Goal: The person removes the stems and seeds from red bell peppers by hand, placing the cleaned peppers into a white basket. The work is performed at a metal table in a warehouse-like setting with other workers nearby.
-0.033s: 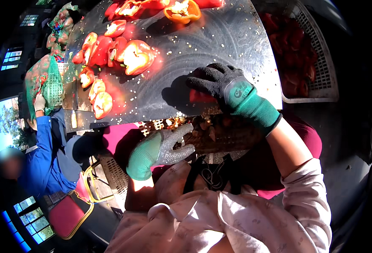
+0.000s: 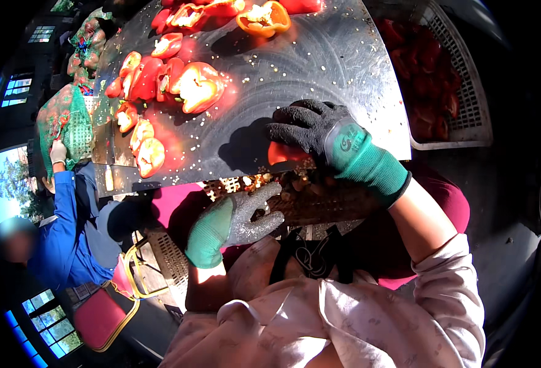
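Observation:
My right hand (image 2: 316, 132), in a black-coated green glove, curls over a red bell pepper piece (image 2: 286, 153) at the near edge of a metal tabletop (image 2: 258, 92). Its palm and fingers hide most of the piece. Below the edge, my left hand (image 2: 252, 214) wears a matching glove. Its thumb and fingers are apart, with nothing seen between them. Cut red peppers (image 2: 200, 87) lie at the left of the table, several in a cluster. An orange-red pepper half (image 2: 264, 19) with its seed core faces up at the far side.
A white crate (image 2: 476, 110) of red pepper pieces stands at the right. Under the table edge, a basket (image 2: 313, 205) holds scraps. Pale seeds dot the tabletop. At the left, a person in blue (image 2: 62, 239) grips a green mesh sack (image 2: 65, 126) near a red chair (image 2: 102, 319).
My right hand has shifted slightly left and down, and more of the red pepper piece shows, now in sunlight. The left hand has hardly moved.

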The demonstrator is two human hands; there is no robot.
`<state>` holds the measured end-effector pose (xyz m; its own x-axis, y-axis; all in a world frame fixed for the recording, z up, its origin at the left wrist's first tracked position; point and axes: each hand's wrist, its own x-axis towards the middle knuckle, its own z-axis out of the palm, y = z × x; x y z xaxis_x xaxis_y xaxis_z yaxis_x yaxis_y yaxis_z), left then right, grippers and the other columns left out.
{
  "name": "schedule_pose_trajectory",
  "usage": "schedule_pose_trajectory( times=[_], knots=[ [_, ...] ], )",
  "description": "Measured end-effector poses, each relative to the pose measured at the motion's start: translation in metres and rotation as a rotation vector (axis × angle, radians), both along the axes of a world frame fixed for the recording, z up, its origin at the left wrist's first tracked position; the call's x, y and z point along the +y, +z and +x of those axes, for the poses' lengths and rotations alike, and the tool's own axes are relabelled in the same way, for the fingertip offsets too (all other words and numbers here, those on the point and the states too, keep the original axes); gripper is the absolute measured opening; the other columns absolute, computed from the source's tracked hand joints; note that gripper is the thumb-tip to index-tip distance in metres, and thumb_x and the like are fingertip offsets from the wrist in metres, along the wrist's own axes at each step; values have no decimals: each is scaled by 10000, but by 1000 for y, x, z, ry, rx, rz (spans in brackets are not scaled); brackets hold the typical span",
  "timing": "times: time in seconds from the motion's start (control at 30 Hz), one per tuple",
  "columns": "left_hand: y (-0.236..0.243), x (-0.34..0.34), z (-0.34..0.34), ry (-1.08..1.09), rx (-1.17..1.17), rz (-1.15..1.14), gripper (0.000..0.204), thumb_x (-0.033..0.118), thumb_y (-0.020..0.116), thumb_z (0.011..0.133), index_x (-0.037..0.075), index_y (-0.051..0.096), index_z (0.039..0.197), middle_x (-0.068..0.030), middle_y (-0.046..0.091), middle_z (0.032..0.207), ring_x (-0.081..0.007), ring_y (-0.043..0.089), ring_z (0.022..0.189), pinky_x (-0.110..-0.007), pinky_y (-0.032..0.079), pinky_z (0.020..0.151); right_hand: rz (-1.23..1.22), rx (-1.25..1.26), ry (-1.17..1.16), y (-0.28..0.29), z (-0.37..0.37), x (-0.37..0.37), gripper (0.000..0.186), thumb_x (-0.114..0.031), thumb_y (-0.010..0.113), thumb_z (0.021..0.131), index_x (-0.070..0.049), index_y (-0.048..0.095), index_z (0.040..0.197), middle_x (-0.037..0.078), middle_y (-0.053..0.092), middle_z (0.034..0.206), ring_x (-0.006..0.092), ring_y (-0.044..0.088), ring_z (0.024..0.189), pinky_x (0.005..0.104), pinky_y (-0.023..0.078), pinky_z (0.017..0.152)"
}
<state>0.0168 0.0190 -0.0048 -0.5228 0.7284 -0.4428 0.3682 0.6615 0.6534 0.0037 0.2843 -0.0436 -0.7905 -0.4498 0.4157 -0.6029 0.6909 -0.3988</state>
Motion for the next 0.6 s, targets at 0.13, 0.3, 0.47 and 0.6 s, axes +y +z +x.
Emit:
schedule_pose_trajectory(
  times=[0.13, 0.3, 0.47, 0.6],
  knots=[
    [-3, -1, 4, 155, 33, 105, 419, 189, 701, 867, 29, 584, 1236, -175, 669, 844, -299, 666, 753, -382, 524, 682, -32, -108, -71, -6, 8, -1, 741, -143, 762, 661, -220, 541, 1365, 80, 563, 1318, 322, 540, 1196, 450, 445, 1005],
    [15, 32, 1, 462, 173, 340, 368, 91, 662, 893, 26, 597, 1249, -145, 701, 886, -170, 686, 808, -322, 533, 720, -1527, -969, 25, 20, 4, 17, 591, -57, 739, 764, -8, 522, 1312, 110, 614, 1238, 228, 622, 1094, 358, 531, 940],
    [37, 78, 5, 761, -16, 722, 357, -56, 563, 921, -27, 568, 1277, -114, 669, 1125, -148, 650, 968, -281, 514, 873, -1485, -678, -64, 20, 30, 32, 448, -98, 704, 834, 41, 575, 1240, 162, 613, 1233, 259, 618, 1127, 372, 516, 962],
    [40, 107, 7, 787, -51, 824, 348, -31, 583, 919, -25, 571, 1266, -99, 653, 1134, -124, 620, 990, -264, 506, 849, -1344, -644, -40, 14, 33, 38, 563, -97, 707, 831, 28, 507, 1343, 156, 594, 1279, 242, 590, 1175, 359, 477, 992]
  ],
)
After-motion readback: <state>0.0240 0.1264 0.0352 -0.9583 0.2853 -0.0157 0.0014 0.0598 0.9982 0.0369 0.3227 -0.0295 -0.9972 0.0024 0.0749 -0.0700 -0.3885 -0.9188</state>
